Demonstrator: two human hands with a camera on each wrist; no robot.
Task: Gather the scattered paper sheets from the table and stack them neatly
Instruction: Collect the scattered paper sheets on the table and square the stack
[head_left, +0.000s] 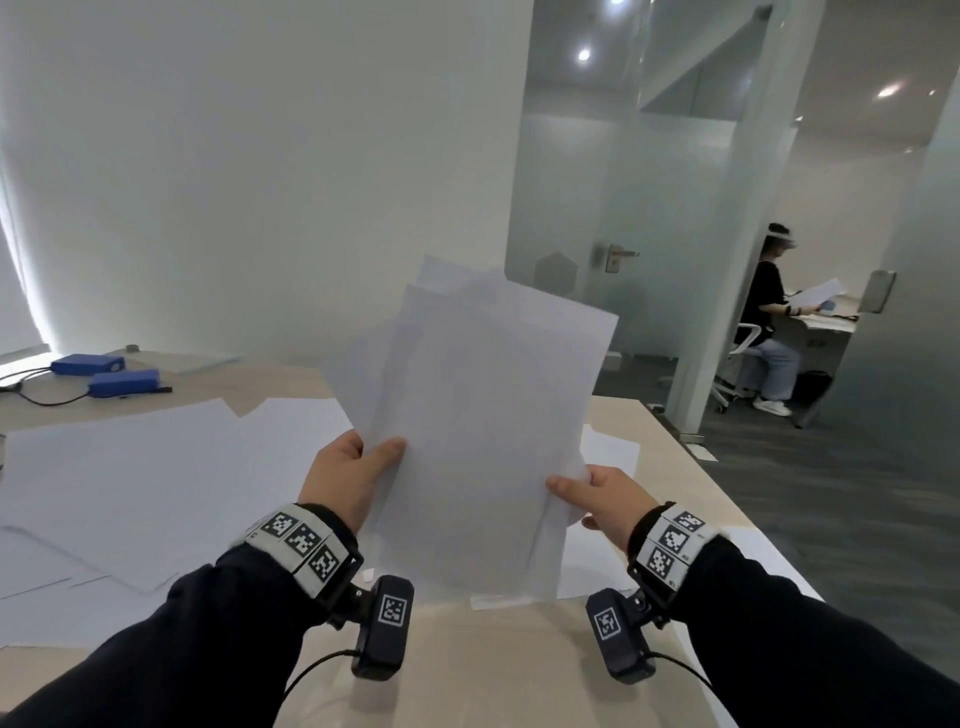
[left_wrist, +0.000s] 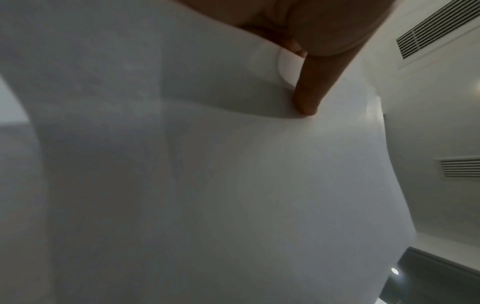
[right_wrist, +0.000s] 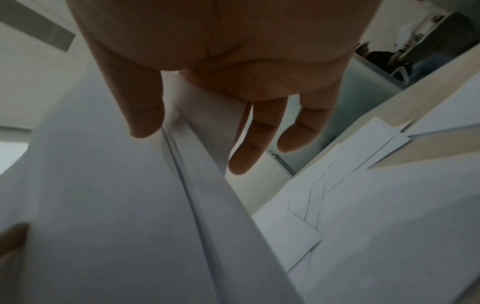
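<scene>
Paper sheets (head_left: 478, 405) — plain white, edges fanned unevenly — stand raised between the left hand (head_left: 345, 478) and right hand (head_left: 605, 499), each pinching a lower side edge; more sheets (head_left: 156, 467) lie scattered below on the table (head_left: 670, 467).

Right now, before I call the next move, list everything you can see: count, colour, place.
Held sheets: several, white, upright above the table, edges uneven.
Loose sheets: many, white, scattered on the table left and right of the hands.
Table: one, light wood.
Blue boxes: two, far left of the table, with black cables.
Seated person: one, beyond the glass door, holding paper.
Left hand: pinches the held sheets' left edge.
Right hand: pinches their right edge.
</scene>
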